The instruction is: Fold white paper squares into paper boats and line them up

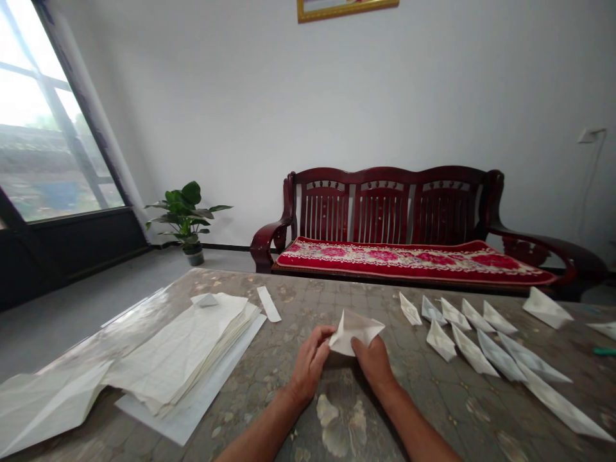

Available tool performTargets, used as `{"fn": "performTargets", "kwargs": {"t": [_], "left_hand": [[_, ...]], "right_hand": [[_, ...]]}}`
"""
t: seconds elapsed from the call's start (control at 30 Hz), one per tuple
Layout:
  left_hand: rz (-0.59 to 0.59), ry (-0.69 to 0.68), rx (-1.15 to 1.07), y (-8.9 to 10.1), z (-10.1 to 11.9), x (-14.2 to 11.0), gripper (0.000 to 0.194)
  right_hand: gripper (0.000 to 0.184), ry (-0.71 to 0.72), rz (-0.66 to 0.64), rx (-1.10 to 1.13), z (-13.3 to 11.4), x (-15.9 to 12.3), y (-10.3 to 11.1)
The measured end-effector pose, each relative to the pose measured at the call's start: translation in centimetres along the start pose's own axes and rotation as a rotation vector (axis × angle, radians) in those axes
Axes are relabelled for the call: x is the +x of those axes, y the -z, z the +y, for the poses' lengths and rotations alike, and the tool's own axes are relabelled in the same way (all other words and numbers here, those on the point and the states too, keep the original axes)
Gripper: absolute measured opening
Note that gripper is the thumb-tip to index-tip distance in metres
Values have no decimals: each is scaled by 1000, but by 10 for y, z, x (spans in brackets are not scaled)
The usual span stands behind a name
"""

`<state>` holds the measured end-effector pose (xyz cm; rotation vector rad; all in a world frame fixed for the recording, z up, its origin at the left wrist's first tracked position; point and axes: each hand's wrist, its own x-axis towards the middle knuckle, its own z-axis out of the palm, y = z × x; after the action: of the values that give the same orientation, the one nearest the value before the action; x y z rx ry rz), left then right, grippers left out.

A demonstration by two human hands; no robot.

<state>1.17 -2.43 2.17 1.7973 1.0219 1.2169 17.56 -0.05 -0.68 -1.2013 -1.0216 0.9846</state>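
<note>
A partly folded sheet of white paper [353, 333], with pointed corners and an opened-out middle, is held just above the table between my two hands. My left hand [310, 360] grips its left side, fingers curled around the edge. On the right side my right hand [374, 364] pinches it, with the thumb pressed on the near face and the other fingers hidden behind. To the right, several folded paper boats [474, 350] stand in rows on the table. A stack of loose paper sheets [187, 346] lies to the left.
The patterned table [260, 391] fills the foreground. A small paper strip [269, 304] lies beyond the stack, and a green object [604, 351] sits at the right edge. Behind the table is a dark red wooden bench [385, 205]; a potted plant [190, 221] stands on the floor.
</note>
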Motion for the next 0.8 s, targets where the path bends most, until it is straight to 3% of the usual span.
{"fn": "performTargets", "kwargs": {"t": [0.3, 0.37, 0.47, 0.57, 0.67, 0.8], "left_hand": [[209, 44, 125, -15, -3, 4, 38], [223, 22, 187, -16, -2, 6, 29], [246, -2, 230, -15, -5, 8, 20], [293, 80, 269, -11, -15, 10, 19], [288, 167, 341, -7, -27, 12, 22], [226, 178, 442, -2, -31, 12, 28]], "right_hand": [[46, 270, -51, -198, -3, -4, -3], [46, 315, -79, -242, -6, -4, -1], [46, 341, -88, -272, -10, -3, 2], [44, 309, -99, -325, -9, 1, 8], [43, 333, -160, -387, -5, 5, 15], [50, 419, -291, -484, -4, 5, 21]]}}
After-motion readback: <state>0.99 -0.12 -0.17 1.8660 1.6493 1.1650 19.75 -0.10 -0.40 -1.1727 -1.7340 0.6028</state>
